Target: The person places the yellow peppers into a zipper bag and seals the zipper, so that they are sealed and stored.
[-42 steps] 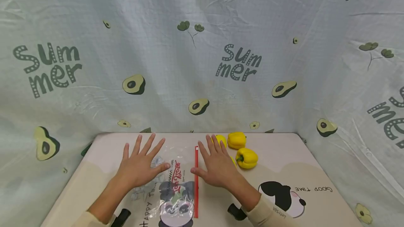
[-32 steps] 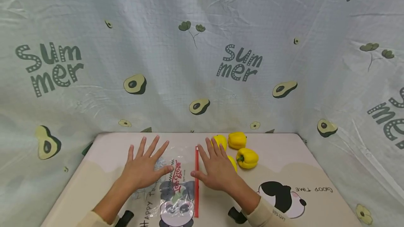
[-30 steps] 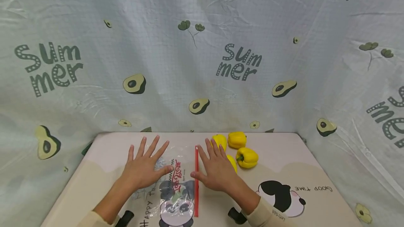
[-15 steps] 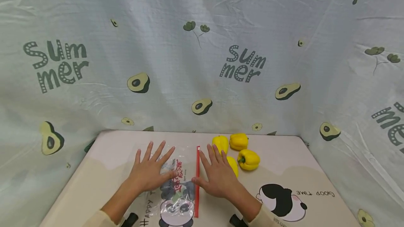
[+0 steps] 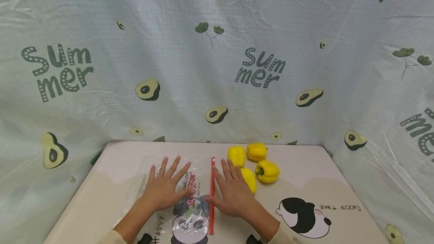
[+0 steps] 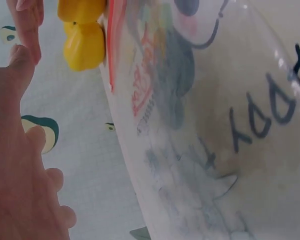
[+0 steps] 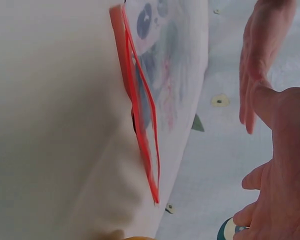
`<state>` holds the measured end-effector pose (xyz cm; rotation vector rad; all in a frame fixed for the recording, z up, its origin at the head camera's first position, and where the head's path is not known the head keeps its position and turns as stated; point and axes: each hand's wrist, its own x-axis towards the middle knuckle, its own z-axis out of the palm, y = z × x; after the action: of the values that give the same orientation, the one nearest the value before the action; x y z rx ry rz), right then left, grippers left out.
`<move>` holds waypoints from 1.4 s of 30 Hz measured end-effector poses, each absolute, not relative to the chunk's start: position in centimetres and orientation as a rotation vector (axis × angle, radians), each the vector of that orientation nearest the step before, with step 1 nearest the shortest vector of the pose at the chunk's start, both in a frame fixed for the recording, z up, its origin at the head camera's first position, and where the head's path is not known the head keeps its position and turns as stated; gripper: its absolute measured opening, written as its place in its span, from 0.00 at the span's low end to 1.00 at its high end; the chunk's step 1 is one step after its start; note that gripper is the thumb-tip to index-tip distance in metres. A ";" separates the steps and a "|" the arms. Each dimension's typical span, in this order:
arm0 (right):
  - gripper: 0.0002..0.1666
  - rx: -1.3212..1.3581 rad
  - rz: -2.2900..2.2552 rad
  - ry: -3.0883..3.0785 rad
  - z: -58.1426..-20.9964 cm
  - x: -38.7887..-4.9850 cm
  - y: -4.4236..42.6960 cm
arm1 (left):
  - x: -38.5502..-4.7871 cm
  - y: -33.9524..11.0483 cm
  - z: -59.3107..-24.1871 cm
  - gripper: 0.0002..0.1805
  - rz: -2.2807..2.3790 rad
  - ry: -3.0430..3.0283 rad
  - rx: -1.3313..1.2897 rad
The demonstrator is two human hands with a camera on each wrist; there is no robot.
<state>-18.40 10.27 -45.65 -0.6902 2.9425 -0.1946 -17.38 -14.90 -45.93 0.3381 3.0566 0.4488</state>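
Observation:
A clear zip bag (image 5: 200, 178) with a red zip edge (image 5: 211, 214) and red print lies flat on the table. In the right wrist view the red zip edge (image 7: 140, 130) shows its two strips slightly parted. My left hand (image 5: 162, 193) hovers over the bag, palm down, fingers straight and spread. Just right of the zip edge, my right hand (image 5: 234, 197) is likewise spread in the air, its thumb over the red strip. Neither hand holds anything. Several yellow bell peppers (image 5: 267, 171) sit beyond and right of the right hand, which partly covers the nearest pepper (image 5: 249, 180).
The pale table (image 5: 325, 176) carries printed cartoon dogs and lettering. Behind it and at both sides hangs a light curtain (image 5: 176, 67) with avocado prints. Dark wrist mounts (image 5: 252, 239) show below the hands.
My left hand has drifted right and lower in the view, closer to the right hand. The right hand has lowered slightly, uncovering more of the peppers. The bag and peppers stay put.

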 end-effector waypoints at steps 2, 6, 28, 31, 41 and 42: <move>0.59 -0.687 -0.204 2.929 -45.7 -18.3 10.2 | -17.4 -14.6 -46.3 0.49 0.451 3.058 0.348; 0.58 -0.700 -0.223 2.916 -45.9 -18.3 10.1 | -17.5 -13.9 -46.6 0.50 0.438 3.064 0.353; 0.60 -0.755 -0.222 2.867 -47.9 -18.2 9.6 | -17.7 -14.5 -48.8 0.50 0.420 2.985 0.283; 0.60 -0.764 -0.244 2.845 -48.2 -18.3 9.4 | -17.7 -14.6 -49.0 0.50 0.423 2.962 0.283; 0.60 -0.700 -0.378 2.730 -48.9 -18.3 9.9 | -17.8 -14.7 -49.4 0.51 0.407 2.845 0.223; 0.61 -0.693 -0.394 2.718 -48.9 -18.4 10.0 | -17.8 -14.8 -49.4 0.51 0.406 2.838 0.220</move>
<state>-18.39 9.96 -48.91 -0.6932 2.7179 -0.3938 -17.80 -14.77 -49.42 0.2199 2.8381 0.4062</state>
